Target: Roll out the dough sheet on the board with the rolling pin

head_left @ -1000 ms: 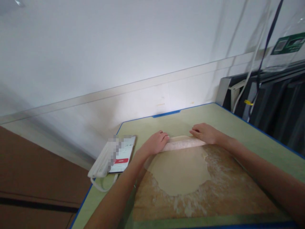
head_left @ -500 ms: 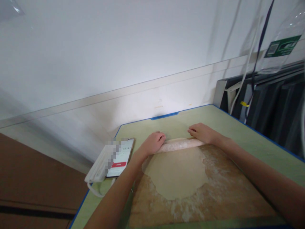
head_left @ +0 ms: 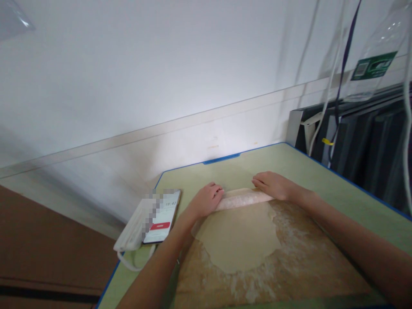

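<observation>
A flour-coated rolling pin [head_left: 243, 199] lies across the far part of a flattened dough sheet [head_left: 240, 240]. My left hand [head_left: 207, 199] is curled over the pin's left end. Around its right end, my right hand [head_left: 273, 184] is closed with the fingers bent. Both ends of the pin are hidden by my hands. The dough is thin with a ragged edge, and a strip of it shows beyond the pin. Under it is a wooden board [head_left: 309, 262] dusted with flour.
To the left, a phone [head_left: 162, 219] with a lit screen leans by a white corded object [head_left: 135, 227] on the green table [head_left: 257, 161]. A white wall [head_left: 180, 64] stands behind. Dark panels [head_left: 363, 137], hanging cords and a plastic bottle [head_left: 373, 64] are at the right.
The fingers of both hands have shifted slightly on the rolling pin. The view has also moved a little; the dough sheet looks much the same.
</observation>
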Action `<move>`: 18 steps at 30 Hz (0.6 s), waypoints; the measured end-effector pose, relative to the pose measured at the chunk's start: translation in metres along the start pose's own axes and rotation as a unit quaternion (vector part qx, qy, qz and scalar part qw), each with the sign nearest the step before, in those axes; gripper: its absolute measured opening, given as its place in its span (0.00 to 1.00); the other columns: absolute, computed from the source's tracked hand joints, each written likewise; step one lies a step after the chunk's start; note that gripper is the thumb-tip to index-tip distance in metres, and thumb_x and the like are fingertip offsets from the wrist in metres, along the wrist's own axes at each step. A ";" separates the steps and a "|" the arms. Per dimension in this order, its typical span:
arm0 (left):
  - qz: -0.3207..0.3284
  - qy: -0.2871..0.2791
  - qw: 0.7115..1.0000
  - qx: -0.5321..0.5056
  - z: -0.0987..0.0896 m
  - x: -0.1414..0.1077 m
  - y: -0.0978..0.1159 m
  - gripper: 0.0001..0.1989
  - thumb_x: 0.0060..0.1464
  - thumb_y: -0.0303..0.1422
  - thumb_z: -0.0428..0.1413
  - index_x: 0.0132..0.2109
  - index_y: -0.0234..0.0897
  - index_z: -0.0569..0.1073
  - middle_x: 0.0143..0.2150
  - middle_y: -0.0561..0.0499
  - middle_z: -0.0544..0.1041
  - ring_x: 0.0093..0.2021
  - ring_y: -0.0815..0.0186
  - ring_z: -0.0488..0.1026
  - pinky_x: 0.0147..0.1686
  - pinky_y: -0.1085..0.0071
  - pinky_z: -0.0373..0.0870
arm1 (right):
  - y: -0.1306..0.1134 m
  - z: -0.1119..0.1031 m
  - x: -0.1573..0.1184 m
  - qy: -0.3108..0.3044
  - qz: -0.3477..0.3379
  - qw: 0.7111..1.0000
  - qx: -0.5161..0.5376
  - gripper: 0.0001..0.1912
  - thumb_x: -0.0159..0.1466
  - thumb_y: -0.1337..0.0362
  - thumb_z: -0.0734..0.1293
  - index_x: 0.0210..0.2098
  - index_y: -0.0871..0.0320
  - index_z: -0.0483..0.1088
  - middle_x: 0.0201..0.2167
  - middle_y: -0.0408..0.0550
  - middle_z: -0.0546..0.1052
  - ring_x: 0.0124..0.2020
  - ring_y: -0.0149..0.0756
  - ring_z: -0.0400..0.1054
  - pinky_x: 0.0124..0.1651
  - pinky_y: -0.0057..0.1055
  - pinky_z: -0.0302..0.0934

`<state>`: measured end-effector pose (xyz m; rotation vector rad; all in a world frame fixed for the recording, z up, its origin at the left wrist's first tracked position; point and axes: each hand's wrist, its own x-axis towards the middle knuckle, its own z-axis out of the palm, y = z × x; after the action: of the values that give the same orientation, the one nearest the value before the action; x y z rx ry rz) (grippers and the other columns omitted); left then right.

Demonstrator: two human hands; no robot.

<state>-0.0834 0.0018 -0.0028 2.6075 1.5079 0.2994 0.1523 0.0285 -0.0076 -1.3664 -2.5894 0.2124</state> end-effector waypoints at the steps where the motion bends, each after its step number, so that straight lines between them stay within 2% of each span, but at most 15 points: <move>1: -0.002 0.000 1.000 0.000 0.000 -0.001 0.001 0.16 0.60 0.33 0.40 0.37 0.33 0.71 0.36 0.47 0.71 0.37 0.65 0.68 0.41 0.69 0.63 | 0.000 0.000 -0.001 0.002 -0.005 1.000 0.002 0.21 0.66 0.61 0.48 0.25 0.58 0.66 0.27 0.50 0.73 0.31 0.34 0.65 0.34 0.28 0.52; 8: -0.021 0.003 1.000 0.004 0.000 -0.009 0.005 0.17 0.60 0.34 0.39 0.38 0.34 0.71 0.36 0.48 0.71 0.37 0.65 0.69 0.40 0.69 0.63 | 0.000 0.001 -0.006 0.005 -0.026 0.999 0.024 0.21 0.66 0.59 0.47 0.26 0.57 0.66 0.28 0.51 0.72 0.31 0.35 0.65 0.35 0.29 0.53; 15: -0.034 0.018 0.999 -0.003 0.002 -0.011 0.006 0.16 0.60 0.35 0.40 0.39 0.35 0.71 0.37 0.48 0.72 0.37 0.65 0.69 0.39 0.69 0.63 | 0.005 0.005 -0.008 0.020 -0.054 0.994 0.098 0.19 0.65 0.59 0.50 0.37 0.58 0.69 0.36 0.52 0.74 0.39 0.39 0.66 0.41 0.31 0.55; 18: -0.033 0.020 0.999 -0.012 0.003 -0.012 0.006 0.16 0.60 0.35 0.40 0.40 0.35 0.71 0.37 0.47 0.72 0.38 0.64 0.69 0.40 0.69 0.63 | 0.006 0.005 -0.008 0.018 -0.063 0.991 0.119 0.19 0.65 0.58 0.50 0.35 0.59 0.69 0.35 0.52 0.74 0.37 0.38 0.66 0.39 0.31 0.55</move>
<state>-0.0840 -0.0114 -0.0055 2.5418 1.5880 0.3632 0.1604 0.0250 -0.0151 -1.1111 -2.5139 0.4550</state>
